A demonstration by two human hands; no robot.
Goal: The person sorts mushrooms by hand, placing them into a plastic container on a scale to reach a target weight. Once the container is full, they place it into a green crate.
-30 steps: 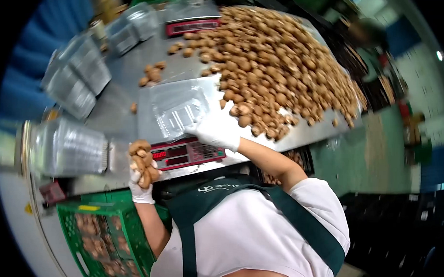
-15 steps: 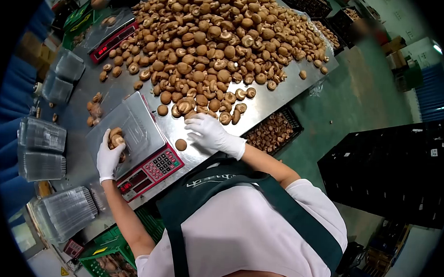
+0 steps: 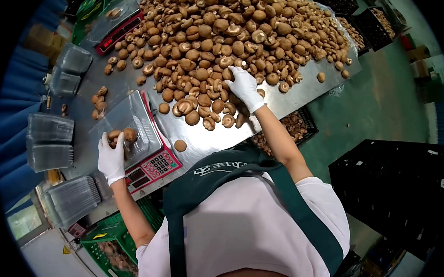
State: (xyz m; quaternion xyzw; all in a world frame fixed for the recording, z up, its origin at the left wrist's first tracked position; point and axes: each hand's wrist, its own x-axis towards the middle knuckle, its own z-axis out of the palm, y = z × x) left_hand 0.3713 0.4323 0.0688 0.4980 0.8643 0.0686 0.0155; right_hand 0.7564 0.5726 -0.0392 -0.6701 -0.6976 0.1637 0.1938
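My left hand (image 3: pixel 111 158), in a white glove, curls its fingers round a few brown shiitake mushrooms (image 3: pixel 129 134) over the clear plastic film or tray on the scale platform (image 3: pixel 145 147). My right hand (image 3: pixel 245 89), also gloved, reaches onto the front right part of a large heap of shiitake mushrooms (image 3: pixel 206 44). Its thumb and fingers are apart and touch the mushrooms; part of the fingertips is hidden. A red-edged scale keypad (image 3: pixel 157 165) faces me. One single mushroom (image 3: pixel 180 145) lies cap up on the steel table beside it.
Stacks of clear plastic trays (image 3: pixel 50 136) line the table's left side. A second scale (image 3: pixel 120 32) stands at the back left. Several mushrooms lie in a bag (image 3: pixel 99 103). Under the table sit a dark crate (image 3: pixel 297 127) and a green crate (image 3: pixel 111 242). Black crates (image 3: pixel 388 180) stand at right.
My right hand has moved away from the table's front, up and right onto the heap. My left hand stays at the scale, its mushrooms shifted slightly. The view has tilted a little.
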